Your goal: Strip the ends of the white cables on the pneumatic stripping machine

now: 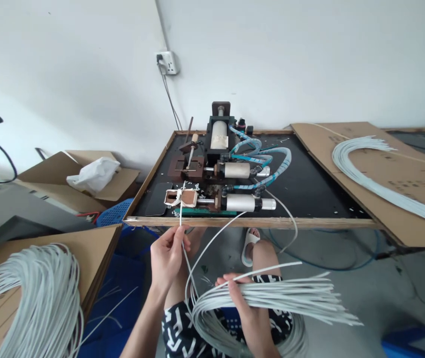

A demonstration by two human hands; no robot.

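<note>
My left hand [170, 252] pinches a single white cable [180, 217] just in front of the bench edge. The cable's end reaches up between the taped jaws [181, 198] of a pneumatic clamp machine [237, 201]. My right hand [248, 308] is wrapped around a thick bundle of white cables [290, 296] over my lap, its cut ends fanning out to the right. One loose strand lies across the top of my right fingers. The pinched cable runs down from my left hand toward the looped bundle.
More cable bundles lie on cardboard at left [44, 293] and on a cardboard sheet at right [384, 184]. An open box [74, 174] holds a white plastic bag. A wooden rim [309, 222] edges the black bench; blue-and-clear hoses [283, 164] loop behind the cylinders.
</note>
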